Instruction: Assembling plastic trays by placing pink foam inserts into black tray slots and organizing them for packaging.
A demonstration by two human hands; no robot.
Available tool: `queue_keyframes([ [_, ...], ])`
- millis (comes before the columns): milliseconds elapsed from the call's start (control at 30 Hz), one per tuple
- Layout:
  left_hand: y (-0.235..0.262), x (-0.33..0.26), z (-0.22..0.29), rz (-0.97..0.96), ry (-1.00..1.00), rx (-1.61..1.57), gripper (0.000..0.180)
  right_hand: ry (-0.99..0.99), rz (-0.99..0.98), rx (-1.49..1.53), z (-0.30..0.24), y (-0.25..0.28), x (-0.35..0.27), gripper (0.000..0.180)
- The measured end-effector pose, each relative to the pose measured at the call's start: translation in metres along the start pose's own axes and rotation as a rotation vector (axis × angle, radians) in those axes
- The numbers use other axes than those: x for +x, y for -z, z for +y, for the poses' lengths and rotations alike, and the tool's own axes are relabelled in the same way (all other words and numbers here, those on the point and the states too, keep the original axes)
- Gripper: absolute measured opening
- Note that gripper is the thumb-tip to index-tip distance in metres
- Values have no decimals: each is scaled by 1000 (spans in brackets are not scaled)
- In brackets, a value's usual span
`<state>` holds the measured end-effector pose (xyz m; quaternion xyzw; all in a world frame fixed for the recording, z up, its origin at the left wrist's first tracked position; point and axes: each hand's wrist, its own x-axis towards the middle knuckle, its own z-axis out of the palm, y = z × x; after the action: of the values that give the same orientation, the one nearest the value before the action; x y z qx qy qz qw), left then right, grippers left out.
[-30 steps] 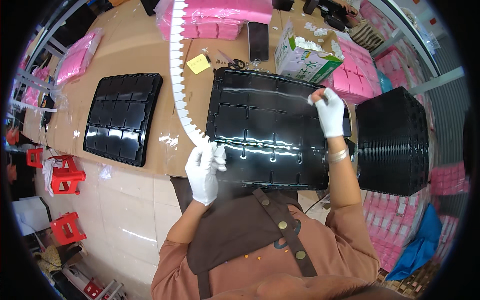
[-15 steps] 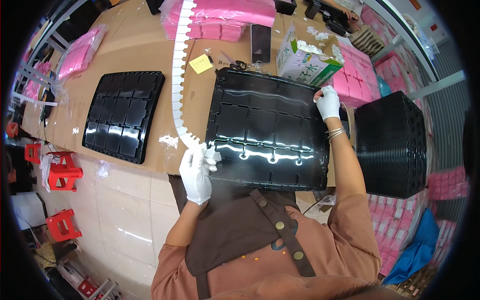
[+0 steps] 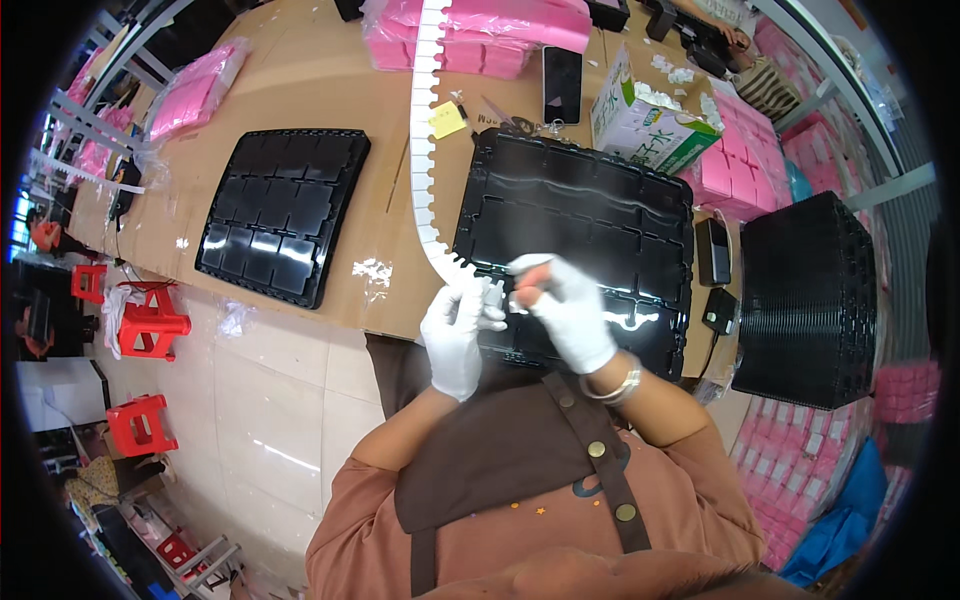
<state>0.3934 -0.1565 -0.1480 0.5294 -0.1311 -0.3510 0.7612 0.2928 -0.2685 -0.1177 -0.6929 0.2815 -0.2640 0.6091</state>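
Note:
My left hand (image 3: 455, 335), in a white glove, is closed round the lower end of a long white notched strip (image 3: 422, 150), which curves away over the table. A small pale piece shows at its fingertips. My right hand (image 3: 572, 315), gloved with bare fingertips, is just right of the left one, its fingers bent and blurred; whether they hold anything cannot be made out. Under both hands lies a glossy black plastic tray (image 3: 590, 215) with rows of compartments. A similar black tray (image 3: 285, 210) lies apart to the left.
A tall stack of black trays (image 3: 805, 300) stands at the right. Beyond the near tray are an open carton (image 3: 655, 125) of small white pieces, a phone (image 3: 562, 85), scissors (image 3: 520, 125) and a yellow note (image 3: 448, 120). Pink wrapped packs (image 3: 450, 50) sit at the back.
My right hand has come from the tray's far right edge to beside my left hand. The view has shifted, so the table appears farther right; my left hand still grips the strip.

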Motion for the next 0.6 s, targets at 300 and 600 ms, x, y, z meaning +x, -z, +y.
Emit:
queue_keyframes([
  [300, 6, -14, -2, 8, -14, -34, 22, -160, 21, 194, 12, -32, -9, 6],
  [600, 21, 9, 9, 87, -125, -1, 33, 123, 395, -151, -16, 57, -40, 7],
])
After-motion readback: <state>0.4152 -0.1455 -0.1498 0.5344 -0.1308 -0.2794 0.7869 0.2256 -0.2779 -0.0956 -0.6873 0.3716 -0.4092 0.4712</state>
